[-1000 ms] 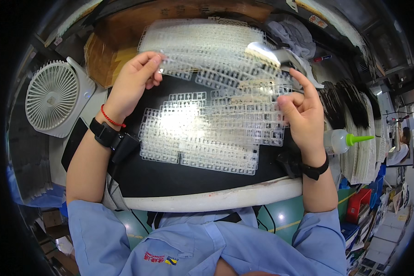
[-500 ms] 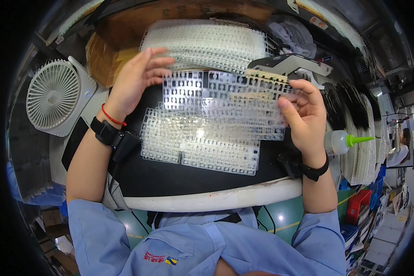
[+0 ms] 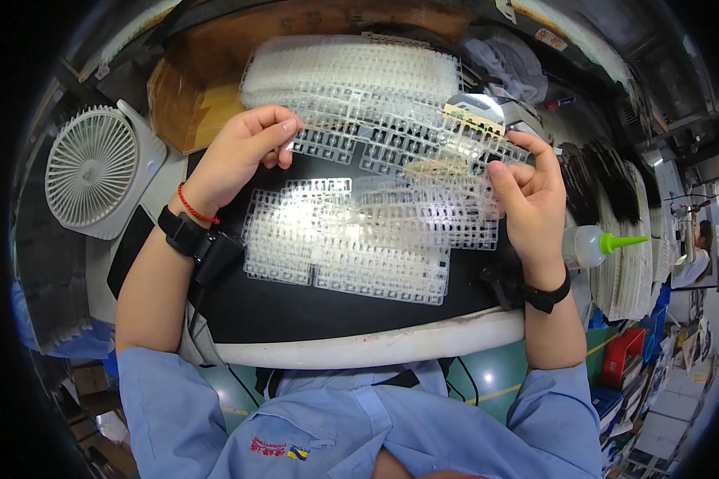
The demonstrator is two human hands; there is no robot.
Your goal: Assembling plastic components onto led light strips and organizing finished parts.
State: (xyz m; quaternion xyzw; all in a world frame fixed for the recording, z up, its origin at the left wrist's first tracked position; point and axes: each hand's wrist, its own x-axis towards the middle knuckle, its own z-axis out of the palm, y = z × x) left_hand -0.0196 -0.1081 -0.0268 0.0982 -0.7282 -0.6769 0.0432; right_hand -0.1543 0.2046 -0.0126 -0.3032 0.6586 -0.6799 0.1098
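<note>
A clear, perforated plastic sheet (image 3: 407,132) with rows of cut-out holes hangs above the table between my hands. My left hand (image 3: 252,142) pinches its left end between thumb and fingers. At the other end, my right hand (image 3: 534,188) grips it with the thumb in front. Beneath, more perforated sheets (image 3: 347,239) lie overlapping on the black mat (image 3: 287,315). Farther back stands a thick stack of similar sheets (image 3: 351,68), partly covered by the held one. A pale yellow strip (image 3: 475,118) shows near the sheet's right end.
A white fan (image 3: 94,172) stands at the left, beside an open cardboard box (image 3: 176,100). On the right are a squeeze bottle (image 3: 589,246) with a green nozzle and tall piles of thin sheets (image 3: 621,275). The white table edge (image 3: 375,345) curves in front of me.
My left hand has gone from spread fingers to a pinch on the sheet's left end. That end now sits higher, clear of the pile below. My right hand has barely moved.
</note>
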